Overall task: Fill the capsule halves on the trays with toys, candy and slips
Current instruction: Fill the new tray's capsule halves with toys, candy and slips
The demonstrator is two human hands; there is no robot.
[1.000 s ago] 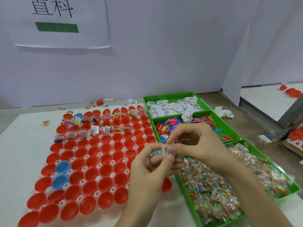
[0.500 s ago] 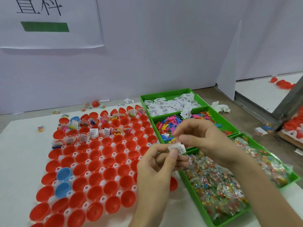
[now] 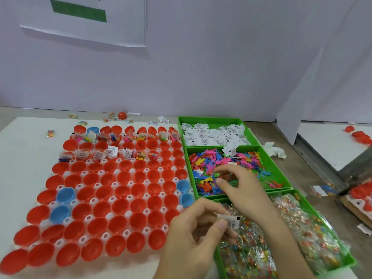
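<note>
A white tray (image 3: 147,230) on the table holds several red capsule halves (image 3: 118,191) and a few blue ones (image 3: 65,195). The halves in the far rows (image 3: 112,152) hold slips, toys and candy; the nearer ones are bare. My left hand (image 3: 193,238) pinches a white printed slip (image 3: 232,220) between thumb and fingers, over the near end of the candy bin (image 3: 338,267). My right hand (image 3: 241,190) hovers over the coloured plastic toys (image 3: 213,160) in the middle green bin (image 3: 268,178), thumb and fingers apart, holding nothing I can see.
The far green bin (image 3: 211,118) is full of white slips (image 3: 213,133). Loose candy (image 3: 50,132) and a closed red capsule (image 3: 122,115) lie by the back wall. A crumpled tissue (image 3: 275,151) sits right of the bins. More red capsules (image 3: 360,135) lie at the far right.
My hands have come apart. The right hand moved away from the slip and out over the toy bin; the left hand dropped lower and keeps the slip. The camera tilted down.
</note>
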